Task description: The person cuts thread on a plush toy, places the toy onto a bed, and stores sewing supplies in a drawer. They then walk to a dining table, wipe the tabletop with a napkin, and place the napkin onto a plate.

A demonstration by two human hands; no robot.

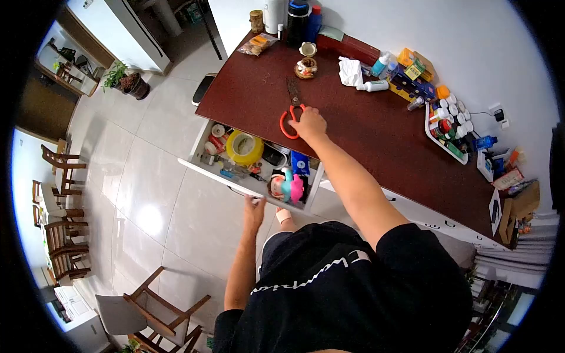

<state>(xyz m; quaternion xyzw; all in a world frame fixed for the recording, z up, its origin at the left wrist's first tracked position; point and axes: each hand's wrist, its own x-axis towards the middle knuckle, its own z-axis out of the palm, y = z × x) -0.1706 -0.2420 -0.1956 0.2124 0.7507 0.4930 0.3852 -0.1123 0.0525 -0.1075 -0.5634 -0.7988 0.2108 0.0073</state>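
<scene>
A pair of scissors [292, 112] with red-orange handles lies on the dark red-brown tabletop, blades pointing away from me. My right hand [310, 125] has its fingers closed at the right handle loop. Below the tabletop, a white drawer [200, 163] is pulled out. My left hand [254, 212] is at the drawer's front, fingers curled at the handle there; the fingertips are partly hidden. Inside the drawer are a roll of yellow tape [245, 148], a doll with pink and turquoise parts [288, 187], a blue packet [300, 163] and several small items.
Bottles [298, 23] and a bag of snacks [257, 44] stand at the table's far left. A small open jar [306, 67], tissues [351, 72], boxes [412, 82] and a white tray [432, 132] of pill bottles line the back. A chair [156, 306] is behind on the left.
</scene>
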